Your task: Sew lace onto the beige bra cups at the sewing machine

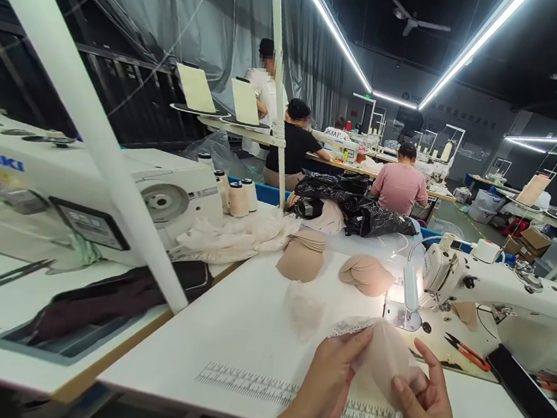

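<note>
Held up over the front of the white table is a pale beige fabric piece (385, 355) with a lacy edge. My left hand (332, 376) pinches its lace side between thumb and fingers. On the right side, my right hand (425, 400) grips the same piece with thumb and bent fingers, the index finger raised. Behind my hands lies a sheer lace piece (304, 309). Farther back are a stack of beige cups (302, 255) and a fanned pile of pinkish cups (366, 275). The lit sewing machine (482, 279) stands just beyond my right hand.
Red-handled thread snips (468, 351) and a black phone (533, 399) lie at right. A printed ruler (248, 383) runs along the table front. A white pole (100, 142) crosses the left side, before another machine (170, 190). Black plastic bags (359, 205) and seated co-workers are behind.
</note>
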`<action>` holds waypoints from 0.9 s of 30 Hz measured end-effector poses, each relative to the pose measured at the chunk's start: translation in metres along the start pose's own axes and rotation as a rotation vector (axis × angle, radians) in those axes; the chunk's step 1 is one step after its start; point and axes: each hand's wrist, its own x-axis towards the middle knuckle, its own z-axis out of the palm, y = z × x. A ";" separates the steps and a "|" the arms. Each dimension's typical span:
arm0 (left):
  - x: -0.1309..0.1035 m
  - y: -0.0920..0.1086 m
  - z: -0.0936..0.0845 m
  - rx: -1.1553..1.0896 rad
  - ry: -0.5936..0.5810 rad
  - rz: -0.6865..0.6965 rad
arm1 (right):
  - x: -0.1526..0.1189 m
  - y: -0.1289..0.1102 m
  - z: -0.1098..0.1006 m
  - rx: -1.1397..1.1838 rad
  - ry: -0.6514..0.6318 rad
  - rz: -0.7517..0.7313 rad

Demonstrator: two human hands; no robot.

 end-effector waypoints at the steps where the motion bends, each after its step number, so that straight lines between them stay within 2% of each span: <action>1: 0.000 -0.001 0.000 0.001 -0.003 -0.006 | 0.000 0.000 0.000 0.005 -0.004 0.006; 10: -0.001 0.001 0.007 -0.044 -0.069 -0.040 | 0.000 -0.003 0.003 0.012 0.026 0.006; 15: 0.002 -0.005 0.013 -0.071 -0.061 -0.132 | -0.001 0.000 0.006 -0.028 0.032 -0.039; 18: 0.006 -0.004 0.014 -0.046 -0.048 -0.159 | -0.003 0.003 -0.004 -0.075 -0.046 -0.036; 20: 0.006 0.005 0.013 0.008 -0.101 -0.161 | -0.002 0.001 -0.017 -0.141 -0.148 -0.038; 22: 0.004 0.023 0.013 0.161 -0.279 -0.181 | 0.002 -0.007 -0.034 -0.293 -0.242 -0.078; 24: 0.002 0.045 0.014 0.477 -0.602 -0.190 | 0.013 -0.022 -0.049 -0.547 -0.353 -0.231; 26: 0.008 0.062 0.016 0.930 -0.984 -0.055 | 0.033 -0.040 -0.056 -0.850 -0.525 -0.555; 27: 0.014 0.067 0.017 1.127 -1.133 0.092 | 0.045 -0.049 -0.056 -0.982 -0.597 -0.755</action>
